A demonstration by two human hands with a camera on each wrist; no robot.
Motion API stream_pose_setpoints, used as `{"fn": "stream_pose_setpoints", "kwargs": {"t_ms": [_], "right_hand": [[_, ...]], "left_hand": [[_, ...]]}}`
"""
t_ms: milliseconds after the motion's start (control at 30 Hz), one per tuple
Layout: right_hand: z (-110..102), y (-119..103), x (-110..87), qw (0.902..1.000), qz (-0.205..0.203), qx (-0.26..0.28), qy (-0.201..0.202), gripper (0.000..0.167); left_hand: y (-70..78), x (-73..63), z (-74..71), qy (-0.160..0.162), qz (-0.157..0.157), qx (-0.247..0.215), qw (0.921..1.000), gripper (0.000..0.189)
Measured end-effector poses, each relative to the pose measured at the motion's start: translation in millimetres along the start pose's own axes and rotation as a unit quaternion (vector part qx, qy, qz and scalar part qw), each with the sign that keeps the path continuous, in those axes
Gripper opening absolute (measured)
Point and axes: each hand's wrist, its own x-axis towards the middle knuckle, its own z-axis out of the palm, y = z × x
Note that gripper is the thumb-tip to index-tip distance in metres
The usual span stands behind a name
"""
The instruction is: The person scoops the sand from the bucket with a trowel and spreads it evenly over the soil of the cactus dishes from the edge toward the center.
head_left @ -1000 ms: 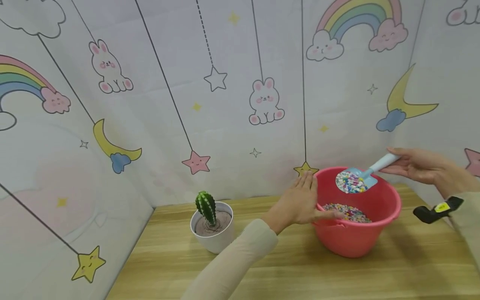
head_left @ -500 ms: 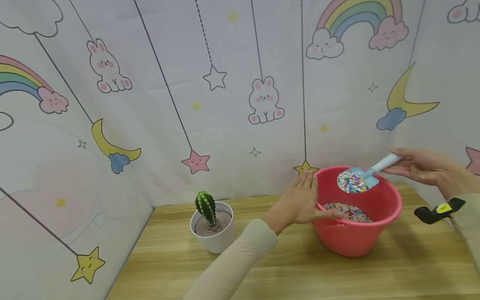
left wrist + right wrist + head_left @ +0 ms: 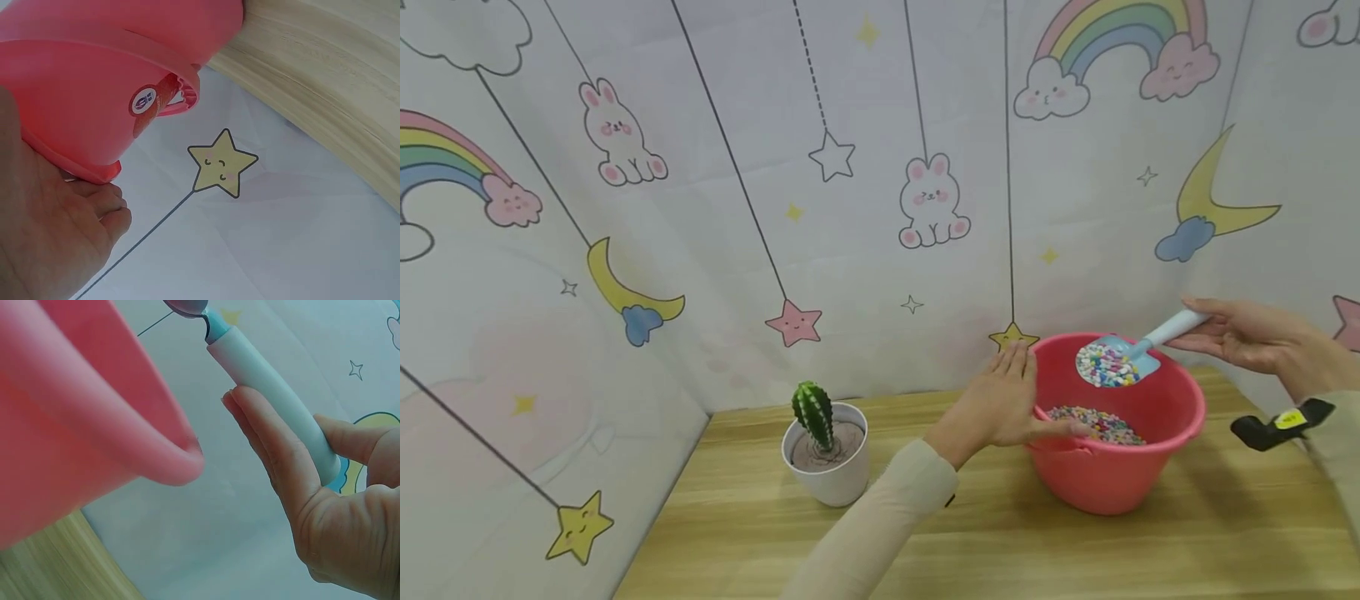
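Observation:
A pink bucket (image 3: 1097, 487) stands on the table, with small multicoloured pebble-like pieces (image 3: 1097, 425) in its bottom. At its left rim, my left hand (image 3: 1000, 408) grips the bucket, thumb over the edge and fingers along the outside. The left wrist view shows the fingertips (image 3: 115, 222) hooked at the rim. My right hand (image 3: 1258, 337) pinches the white handle (image 3: 275, 406) of a toy shovel between thumb and fingers. The shovel's light blue scoop (image 3: 1142, 364) is held over the bucket's opening, tilted, loaded with the same pieces (image 3: 1105, 368).
Left of the bucket, a cactus (image 3: 812, 415) stands in a white pot (image 3: 831, 487) near my left sleeve (image 3: 880, 517). Behind the wooden table (image 3: 737, 533) hangs a printed cloth (image 3: 850, 250) with stars, moons and rabbits. A black strap end (image 3: 1281, 423) sticks out from my right sleeve.

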Motion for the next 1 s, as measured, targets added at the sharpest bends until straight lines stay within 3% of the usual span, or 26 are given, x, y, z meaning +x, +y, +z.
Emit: {"fn": "stream_pose_setpoints", "kwargs": {"t_ms": [133, 367, 467, 600, 767, 1000], "right_hand": [[0.6, 0.5, -0.8, 1.0, 0.002, 0.007, -0.002, 0.029], [3.0, 3.5, -2.3, 1.0, -0.001, 0.008, 0.0, 0.028], [3.7, 5.0, -3.3, 1.0, -0.002, 0.007, 0.001, 0.028], [4.0, 7.8, -3.0, 1.0, -0.002, 0.005, 0.001, 0.027], [5.1, 9.7, -1.5, 1.0, 0.003, 0.007, -0.001, 0.027], [7.5, 7.2, 1.6, 1.0, 0.005, 0.004, -0.002, 0.029]], "left_hand": [[-0.6, 0.6, -3.5, -0.001, -0.011, -0.008, 0.9999, 0.118], [-8.8, -6.3, -14.8, 0.06, -0.026, -0.068, 0.9955, 0.111], [-11.8, -14.6, -24.3, 0.07, -0.02, -0.077, 0.9944, 0.102], [-14.9, -33.1, -40.2, 0.079, 0.018, -0.041, 0.9959, 0.083], [-19.6, -63.8, -63.9, 0.102, 0.065, -0.039, 0.9919, 0.055], [-36.8, -106.5, -91.1, 0.14, 0.074, -0.04, 0.9865, 0.04]]}}
